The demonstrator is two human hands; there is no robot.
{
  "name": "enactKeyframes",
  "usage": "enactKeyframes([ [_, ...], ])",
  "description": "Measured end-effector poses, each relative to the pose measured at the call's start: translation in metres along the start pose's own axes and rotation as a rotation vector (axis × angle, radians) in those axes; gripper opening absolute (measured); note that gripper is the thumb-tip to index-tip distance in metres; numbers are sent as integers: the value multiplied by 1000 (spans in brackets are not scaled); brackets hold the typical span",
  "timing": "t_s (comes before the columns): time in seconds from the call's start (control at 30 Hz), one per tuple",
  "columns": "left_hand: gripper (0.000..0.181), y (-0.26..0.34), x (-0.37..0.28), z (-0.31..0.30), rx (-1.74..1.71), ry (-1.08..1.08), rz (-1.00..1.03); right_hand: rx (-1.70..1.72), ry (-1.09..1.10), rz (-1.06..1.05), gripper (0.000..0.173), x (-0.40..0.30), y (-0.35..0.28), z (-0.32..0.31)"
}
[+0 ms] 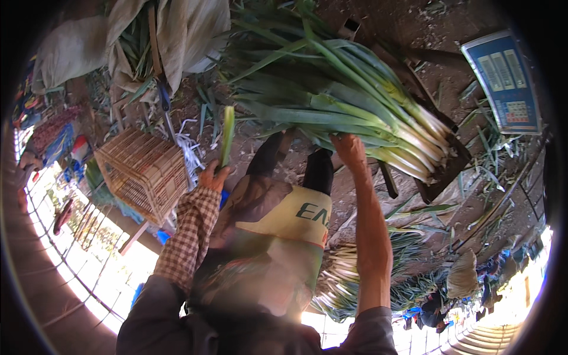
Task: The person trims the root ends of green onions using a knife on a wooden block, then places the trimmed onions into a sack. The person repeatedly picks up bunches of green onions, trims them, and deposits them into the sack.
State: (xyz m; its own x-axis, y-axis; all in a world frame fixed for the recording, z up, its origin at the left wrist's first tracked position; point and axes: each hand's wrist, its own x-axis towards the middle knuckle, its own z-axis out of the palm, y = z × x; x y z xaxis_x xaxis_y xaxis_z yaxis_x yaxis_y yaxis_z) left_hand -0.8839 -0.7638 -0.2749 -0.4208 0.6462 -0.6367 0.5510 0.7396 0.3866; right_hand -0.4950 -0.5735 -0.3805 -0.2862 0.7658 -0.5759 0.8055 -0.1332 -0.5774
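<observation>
My left hand point(214, 176), with a checked sleeve on its forearm, grips a short green piece of leek stalk point(227, 135) that points away from me. My right hand point(350, 151) has its fingers curled at the near edge of a large pile of leeks point(355, 111); part of the fingertips is hidden among the leaves. Their white root ends lie to the right on a dark low stand point(443, 182), and the green tops spread to the left. A yellow apron point(284, 217) bearing print covers my lap.
A slatted plastic crate point(146, 173) stands left, with a blue-handled tool point(165, 102) and white ties point(186, 144) beside it. Pale sacks point(191, 40) are at the upper left. A blue weighing scale's panel point(503, 84) stands right. More leeks point(341, 270) lie by my right side.
</observation>
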Motion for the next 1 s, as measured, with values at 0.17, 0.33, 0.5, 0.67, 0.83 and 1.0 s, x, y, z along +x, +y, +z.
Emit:
enactKeyframes([
  [0.17, 47, -6, 15, -29, 50, 53, 98, 28, -24, 70, 30, -28, -28, 5],
  [0.33, 40, 28, 37, -37, -57, 189, 250, 112, 64, 130, 26, -71, -41, 28],
  [0.5, 33, 248, -23, -12, -298, -89, 645, 246, 102, 202, 25, -127, -53, 35],
  [0.67, 80, 402, -154, -15, -462, -665, 1452, 401, 176, 81, 25, -149, -37, 104],
  [0.83, 58, 385, -138, -5, -405, -433, 1411, 378, 310, 42, 25, -154, -6, 148],
  [1.0, 41, 265, -50, -10, 17, -369, 1068, 375, 138, 244, 33, -163, -34, 121],
])
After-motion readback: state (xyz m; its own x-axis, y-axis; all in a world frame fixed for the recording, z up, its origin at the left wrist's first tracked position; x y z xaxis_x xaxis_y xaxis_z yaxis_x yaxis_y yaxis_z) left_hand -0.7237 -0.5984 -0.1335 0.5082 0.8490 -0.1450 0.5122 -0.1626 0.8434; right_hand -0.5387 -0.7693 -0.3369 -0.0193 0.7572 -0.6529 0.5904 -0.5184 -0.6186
